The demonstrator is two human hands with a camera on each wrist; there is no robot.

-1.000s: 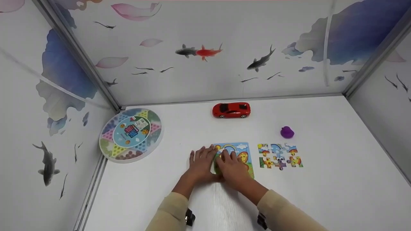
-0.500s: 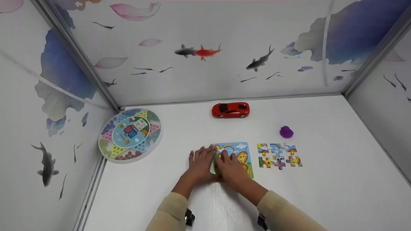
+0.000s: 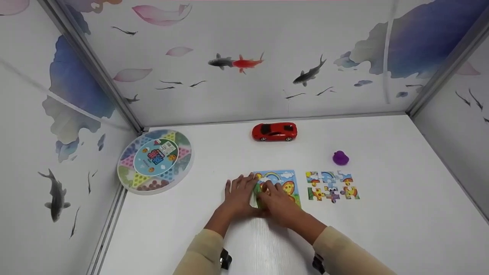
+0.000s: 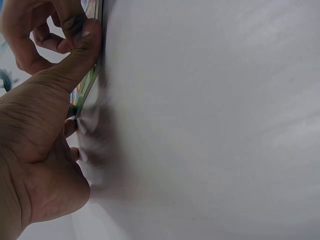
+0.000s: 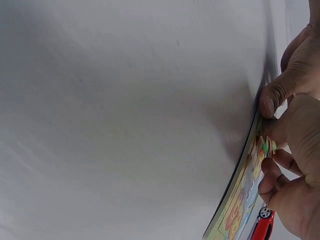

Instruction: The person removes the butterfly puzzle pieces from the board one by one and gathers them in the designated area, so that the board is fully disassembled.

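A colourful jigsaw board with a rainbow and butterfly picture lies flat on the white table. My left hand spans its left side, fingers extended and spread; in the left wrist view the thumb rests at the board's near edge. Over the board's left part, my right hand pinches a small green and orange puzzle piece, held close over the board in the right wrist view. The hands partly hide the board's near left corner.
Several loose puzzle pieces lie in two rows right of the board. Behind them sits a purple toy duck. A red toy car stands near the back wall, and a round Chinese checkers box lies at the left.
My right hand has shifted slightly toward me and to the right, with its fingers more bent. The left hand stays in place at the board.
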